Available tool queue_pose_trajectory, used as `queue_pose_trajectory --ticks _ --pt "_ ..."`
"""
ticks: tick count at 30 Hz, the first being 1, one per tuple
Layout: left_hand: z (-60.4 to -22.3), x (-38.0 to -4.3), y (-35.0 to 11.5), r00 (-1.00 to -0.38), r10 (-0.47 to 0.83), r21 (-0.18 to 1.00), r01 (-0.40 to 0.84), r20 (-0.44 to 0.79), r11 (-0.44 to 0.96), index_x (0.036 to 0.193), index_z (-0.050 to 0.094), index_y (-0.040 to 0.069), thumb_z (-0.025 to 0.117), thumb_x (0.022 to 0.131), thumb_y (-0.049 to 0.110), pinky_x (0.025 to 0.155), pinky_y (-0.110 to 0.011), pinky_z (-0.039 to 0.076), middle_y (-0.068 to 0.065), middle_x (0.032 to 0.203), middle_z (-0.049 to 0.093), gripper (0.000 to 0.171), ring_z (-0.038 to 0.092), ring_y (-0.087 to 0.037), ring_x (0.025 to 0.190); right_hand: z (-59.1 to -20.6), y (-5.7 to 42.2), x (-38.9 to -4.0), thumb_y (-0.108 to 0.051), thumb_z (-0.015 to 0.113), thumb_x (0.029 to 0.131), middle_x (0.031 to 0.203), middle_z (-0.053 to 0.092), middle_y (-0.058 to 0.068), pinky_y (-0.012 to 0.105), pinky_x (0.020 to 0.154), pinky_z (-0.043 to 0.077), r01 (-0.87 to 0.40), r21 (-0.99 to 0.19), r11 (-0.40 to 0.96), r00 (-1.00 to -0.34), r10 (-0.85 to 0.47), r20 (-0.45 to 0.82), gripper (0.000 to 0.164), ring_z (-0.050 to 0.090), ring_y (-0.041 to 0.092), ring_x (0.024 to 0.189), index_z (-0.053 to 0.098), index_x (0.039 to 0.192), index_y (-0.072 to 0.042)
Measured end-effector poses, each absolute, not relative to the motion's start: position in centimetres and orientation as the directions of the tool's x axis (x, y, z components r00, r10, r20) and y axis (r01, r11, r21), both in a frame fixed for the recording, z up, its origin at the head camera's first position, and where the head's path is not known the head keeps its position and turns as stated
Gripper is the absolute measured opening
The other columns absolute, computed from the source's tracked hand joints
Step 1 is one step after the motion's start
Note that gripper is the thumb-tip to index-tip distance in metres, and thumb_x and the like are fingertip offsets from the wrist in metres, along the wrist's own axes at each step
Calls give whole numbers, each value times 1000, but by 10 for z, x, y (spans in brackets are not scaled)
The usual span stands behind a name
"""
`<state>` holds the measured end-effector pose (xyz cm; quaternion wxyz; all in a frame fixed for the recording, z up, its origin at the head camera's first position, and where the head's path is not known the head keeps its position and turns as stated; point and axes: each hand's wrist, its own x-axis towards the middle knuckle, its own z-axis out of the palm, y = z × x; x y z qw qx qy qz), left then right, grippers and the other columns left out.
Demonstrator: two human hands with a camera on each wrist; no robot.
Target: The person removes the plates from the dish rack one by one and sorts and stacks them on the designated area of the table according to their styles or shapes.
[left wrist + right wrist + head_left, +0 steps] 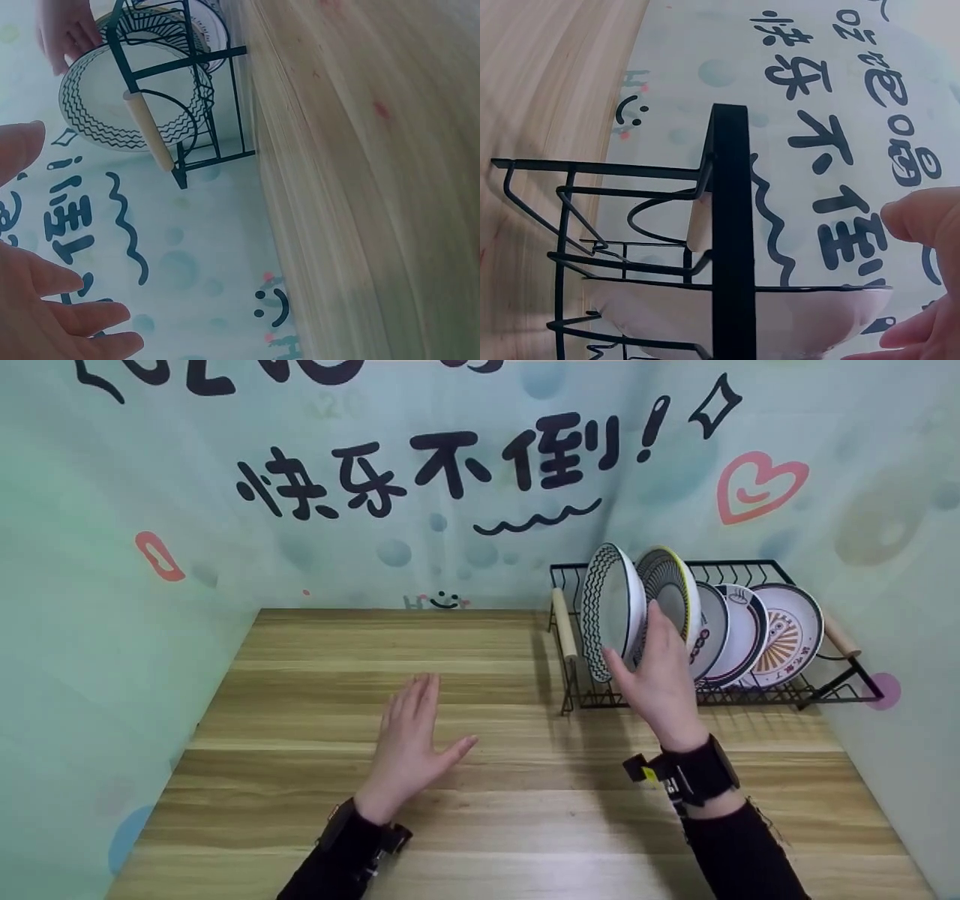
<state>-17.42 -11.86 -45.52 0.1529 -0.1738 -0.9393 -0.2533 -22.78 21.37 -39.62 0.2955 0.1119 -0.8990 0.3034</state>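
Observation:
My right hand (666, 682) is at the front of a black wire dish rack (840, 690), close to a white bowl (616, 607) with a wavy black band inside. Its thumb is to the bowl's left and its straight fingers overlap the right side. In the right wrist view, the thumb and fingers stand spread on either side of the bowl's rim, with a gap from the thumb to it. Over the table's middle, my left hand (407, 750) holds nothing, its fingers extended and thumb spread. Right of the bowl stands a yellow-rimmed dish (690, 585), partly hidden by my right fingers.
Further right, several smaller plates stand tilted in the rack, the last a sunburst-patterned plate (784, 637). Wooden handles (564, 622) flank the rack. It sits at the back right of the wood-grain table (510, 825), against a printed pale-green backdrop (360, 555).

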Motion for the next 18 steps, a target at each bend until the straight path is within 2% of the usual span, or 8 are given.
queue_pose_trajectory --ticks 8,18 --pt "-456 -176 -112 -884 264 447 429 386 785 153 22 -6 67 86 56 118 -57 11 -25 158 23 102 23 -44 143 -394 210 -242 -23 72 90 140 39 40 61 109 33 -297 -525 798 -847 34 530 86 41 52 127 22 149 14" --pt "-460 -177 -106 -884 270 464 437 382 770 155 20 -4 68 86 57 116 -59 15 -25 157 23 104 24 -45 143 -393 210 -256 -28 68 92 132 45 42 64 94 46 -213 -517 829 -875 73 478 87 52 54 114 20 150 14"
